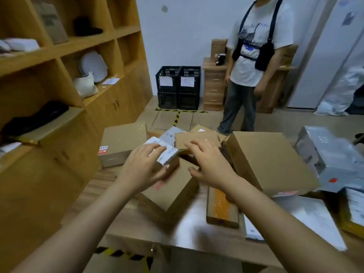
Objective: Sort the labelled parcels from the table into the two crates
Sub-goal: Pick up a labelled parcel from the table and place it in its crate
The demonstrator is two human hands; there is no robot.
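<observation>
Several cardboard parcels lie piled on the wooden table (pixel 137 227). My left hand (pixel 144 166) grips a small brown parcel with a white label (pixel 167 154), fingers over its top and thumb under its near corner. My right hand (pixel 206 160) hovers open just right of it, fingers spread above a flat brown parcel (pixel 197 139). Under both hands lies a mid-sized box (pixel 173 192). Two black crates (pixel 178 78) with paper labels stand stacked on other crates against the far wall.
A large box (pixel 269 160) and a grey-wrapped parcel (pixel 331 154) fill the table's right side. Another box (pixel 122 142) sits at the left. A narrow taped box (pixel 221 207) lies near me. Wooden shelves (pixel 59 75) line the left. A person (pixel 254 62) stands beside the crates.
</observation>
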